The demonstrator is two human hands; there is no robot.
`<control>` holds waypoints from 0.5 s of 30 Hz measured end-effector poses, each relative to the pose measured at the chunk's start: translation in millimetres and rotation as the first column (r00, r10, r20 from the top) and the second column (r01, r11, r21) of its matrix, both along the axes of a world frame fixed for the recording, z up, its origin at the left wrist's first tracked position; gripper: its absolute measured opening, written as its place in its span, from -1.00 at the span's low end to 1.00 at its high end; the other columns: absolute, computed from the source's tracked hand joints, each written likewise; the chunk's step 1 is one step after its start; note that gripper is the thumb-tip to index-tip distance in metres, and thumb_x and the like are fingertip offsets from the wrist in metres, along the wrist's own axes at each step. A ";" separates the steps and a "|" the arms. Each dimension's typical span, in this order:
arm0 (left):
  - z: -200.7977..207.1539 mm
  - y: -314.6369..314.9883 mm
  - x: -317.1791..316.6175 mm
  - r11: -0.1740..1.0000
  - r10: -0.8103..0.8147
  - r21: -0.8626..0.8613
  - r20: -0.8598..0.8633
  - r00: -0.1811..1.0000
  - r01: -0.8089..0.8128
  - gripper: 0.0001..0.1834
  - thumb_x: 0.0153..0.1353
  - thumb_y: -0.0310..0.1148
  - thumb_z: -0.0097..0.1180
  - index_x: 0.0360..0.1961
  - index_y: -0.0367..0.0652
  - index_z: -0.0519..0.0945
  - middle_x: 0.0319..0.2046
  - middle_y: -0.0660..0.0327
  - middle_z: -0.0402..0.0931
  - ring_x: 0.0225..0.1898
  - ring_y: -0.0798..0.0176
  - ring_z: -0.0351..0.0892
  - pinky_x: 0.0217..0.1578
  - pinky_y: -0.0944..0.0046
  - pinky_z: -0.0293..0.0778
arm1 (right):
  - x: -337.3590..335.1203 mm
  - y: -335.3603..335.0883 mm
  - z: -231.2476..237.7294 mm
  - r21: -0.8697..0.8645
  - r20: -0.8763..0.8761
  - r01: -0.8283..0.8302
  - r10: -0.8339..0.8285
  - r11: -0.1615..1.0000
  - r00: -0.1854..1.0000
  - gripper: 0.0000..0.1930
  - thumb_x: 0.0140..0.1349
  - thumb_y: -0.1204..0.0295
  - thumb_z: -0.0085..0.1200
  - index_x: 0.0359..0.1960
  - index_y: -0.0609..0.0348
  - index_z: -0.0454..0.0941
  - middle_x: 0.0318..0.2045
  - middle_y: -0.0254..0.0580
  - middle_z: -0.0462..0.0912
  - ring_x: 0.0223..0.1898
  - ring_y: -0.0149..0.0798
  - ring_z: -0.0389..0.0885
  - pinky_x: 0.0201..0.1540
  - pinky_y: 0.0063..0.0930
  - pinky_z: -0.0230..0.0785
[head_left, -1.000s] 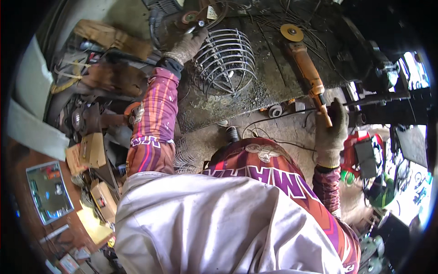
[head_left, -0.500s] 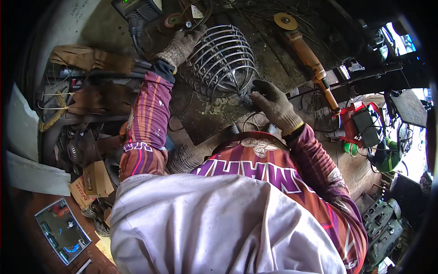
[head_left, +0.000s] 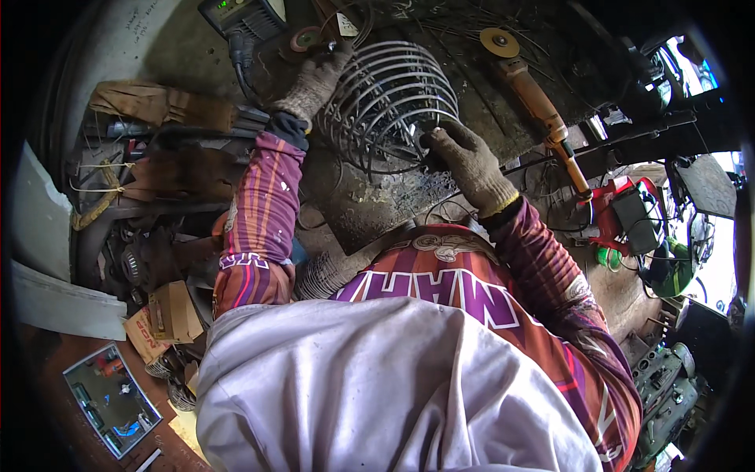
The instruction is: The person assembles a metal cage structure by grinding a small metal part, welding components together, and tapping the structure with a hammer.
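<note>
A rounded wire cage [head_left: 391,94] of bent metal rods lies on the dark metal worktable [head_left: 358,216] in front of me. My right hand [head_left: 464,160], in a grey knit glove, pinches the cage at its near right edge. At the cage's far left side is my left hand [head_left: 316,85], gloved too, with its fingers curled. A cable loops up just beyond those fingers; whatever they hold is hidden. Close to the left hand lies a small reddish disc [head_left: 305,39].
An angle grinder [head_left: 535,102] with a tan disc lies right of the cage. A power unit [head_left: 244,23] with a green light stands at the far left. Loose wires litter the tabletop. Cardboard boxes [head_left: 174,311] and a green machine [head_left: 667,397] flank me.
My right hand has moved slightly up and left and has closed on the cage's edge. The cage has turned and shifted a little to the right. My left hand stays nearly in place.
</note>
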State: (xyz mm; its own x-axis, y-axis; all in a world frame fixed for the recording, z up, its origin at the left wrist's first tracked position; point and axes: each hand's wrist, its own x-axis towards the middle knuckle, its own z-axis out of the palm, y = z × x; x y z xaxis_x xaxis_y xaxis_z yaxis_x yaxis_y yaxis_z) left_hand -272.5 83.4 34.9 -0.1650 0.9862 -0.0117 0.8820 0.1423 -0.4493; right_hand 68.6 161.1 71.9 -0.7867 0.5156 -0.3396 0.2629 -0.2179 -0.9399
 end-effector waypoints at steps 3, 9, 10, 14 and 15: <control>20.1 -7.9 -2.9 0.982 -0.017 0.159 0.601 0.799 -0.099 -0.33 0.38 -0.54 -0.20 0.53 -0.05 0.12 0.47 0.19 0.21 0.34 0.17 0.38 0.28 0.22 0.34 | 2.2 1.1 21.0 0.036 0.005 -0.005 0.005 0.999 1.000 -0.44 0.41 0.04 0.10 0.20 0.30 0.54 -0.05 -0.18 0.69 -0.09 -0.37 0.62 0.04 -0.44 0.44; 19.5 2.7 -16.8 0.884 -0.082 0.182 0.967 0.241 -0.430 -0.46 0.50 -0.19 -0.06 0.43 -0.13 0.31 0.38 0.10 0.36 0.39 0.21 0.34 0.37 0.26 0.26 | -15.0 0.9 44.3 -0.003 -0.016 -0.025 0.025 1.000 1.000 -0.42 0.42 0.01 0.08 0.21 0.30 0.53 -0.03 -0.15 0.69 -0.06 -0.34 0.62 0.07 -0.43 0.43; -10.7 -11.4 -52.3 0.855 -0.205 0.238 0.971 0.121 -0.461 -0.42 0.47 -0.12 0.00 0.40 -0.16 0.34 0.35 0.11 0.39 0.37 0.22 0.36 0.35 0.26 0.28 | -23.5 -1.5 41.6 0.023 -0.035 -0.058 0.059 0.998 0.998 -0.41 0.42 0.00 0.07 0.21 0.30 0.53 -0.02 -0.14 0.69 -0.06 -0.34 0.63 0.08 -0.43 0.43; 35.0 11.4 9.0 0.832 -0.063 0.062 0.998 0.017 -0.551 -0.42 0.46 -0.11 -0.01 0.38 -0.19 0.36 0.32 0.16 0.42 0.36 0.23 0.35 0.36 0.23 0.25 | -18.3 12.3 20.1 0.140 0.039 -0.013 0.007 0.990 0.999 -0.37 0.43 -0.06 0.01 0.24 0.26 0.51 0.01 -0.09 0.69 -0.01 -0.30 0.64 0.11 -0.42 0.42; 49.2 8.3 19.4 0.821 0.003 0.013 1.000 0.027 -0.571 -0.45 0.48 -0.16 -0.10 0.40 -0.16 0.33 0.34 0.19 0.39 0.38 0.23 0.31 0.39 0.22 0.20 | -19.7 12.8 21.4 0.183 0.058 -0.032 0.022 0.983 0.998 -0.37 0.43 -0.07 0.00 0.25 0.25 0.51 0.02 -0.08 0.69 0.01 -0.29 0.64 0.12 -0.41 0.42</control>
